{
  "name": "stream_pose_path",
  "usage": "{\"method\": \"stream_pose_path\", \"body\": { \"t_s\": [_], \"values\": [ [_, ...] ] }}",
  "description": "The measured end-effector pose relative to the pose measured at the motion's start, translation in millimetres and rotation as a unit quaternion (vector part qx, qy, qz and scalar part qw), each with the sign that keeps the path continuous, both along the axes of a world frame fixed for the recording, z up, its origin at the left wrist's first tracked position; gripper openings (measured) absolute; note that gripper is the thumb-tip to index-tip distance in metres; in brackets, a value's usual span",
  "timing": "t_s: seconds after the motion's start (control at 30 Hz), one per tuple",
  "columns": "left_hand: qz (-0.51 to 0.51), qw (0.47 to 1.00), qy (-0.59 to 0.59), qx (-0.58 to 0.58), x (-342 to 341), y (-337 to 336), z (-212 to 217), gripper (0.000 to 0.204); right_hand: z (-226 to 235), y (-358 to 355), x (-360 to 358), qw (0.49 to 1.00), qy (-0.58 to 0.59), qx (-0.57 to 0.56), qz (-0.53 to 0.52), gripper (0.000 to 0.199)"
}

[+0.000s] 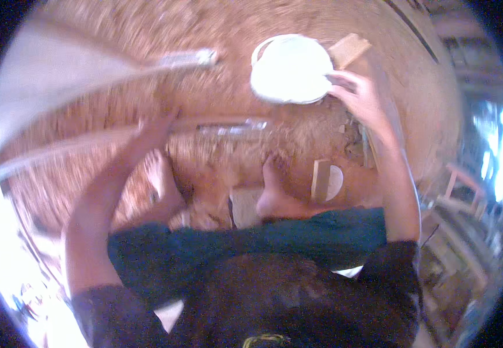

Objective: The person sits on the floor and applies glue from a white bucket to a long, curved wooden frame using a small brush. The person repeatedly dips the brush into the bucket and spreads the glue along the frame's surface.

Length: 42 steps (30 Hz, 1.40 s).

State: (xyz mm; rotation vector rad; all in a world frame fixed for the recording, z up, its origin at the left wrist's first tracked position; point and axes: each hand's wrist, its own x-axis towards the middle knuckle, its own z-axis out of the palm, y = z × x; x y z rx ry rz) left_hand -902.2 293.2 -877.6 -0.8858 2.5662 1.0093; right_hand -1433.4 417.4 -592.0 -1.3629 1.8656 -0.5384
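My right hand point(360, 100) grips the near right edge of a white round container point(291, 69), thumb and fingers closed at its rim. The container is so bright that its inside cannot be made out; a thin loop like a handle curves along its upper left side. A tan wooden block point(350, 51) lies just beyond that hand. My left hand point(161, 120) is smeared by motion beside a long pale bar point(77, 145), and whether it touches the bar cannot be told. A narrow strip with a shiny end point(232, 127) lies right of that hand.
Reddish-brown ground point(205, 95) looks strewn with loose bits. A pale sheet-like surface point(60, 69) spreads at far left, near a whitish rod point(188, 59). A wooden piece point(321, 181) with a pale half-disc lies by my right leg. Wooden frames point(460, 188) stand at right.
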Motion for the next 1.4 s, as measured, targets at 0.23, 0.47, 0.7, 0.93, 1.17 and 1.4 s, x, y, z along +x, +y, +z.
{"method": "stream_pose_path", "body": {
  "t_s": [0.23,0.47,0.7,0.93,1.17,1.4],
  "values": [
    [-0.014,0.999,0.022,-0.034,-25,-5,16,0.074,35,59,75,0.993,0.038,0.094,0.054,0.042],
    [-0.003,0.995,-0.087,-0.044,-55,3,59,0.059,-19,57,124,0.959,0.146,0.191,0.148,0.038],
    [-0.065,0.985,-0.158,-0.03,-67,-3,79,0.075,-47,48,133,0.952,0.177,0.157,0.195,0.038],
    [-0.01,0.988,-0.152,0.037,-58,-4,64,0.04,-57,23,149,0.891,0.272,0.229,0.283,0.031],
    [-0.007,0.994,-0.105,-0.044,-57,1,63,0.031,-73,7,179,0.924,0.256,0.198,0.204,0.031],
    [0.008,0.984,-0.178,0.032,-69,-5,96,0.06,-76,22,163,0.888,0.324,0.26,0.198,0.028]
  ]
}}
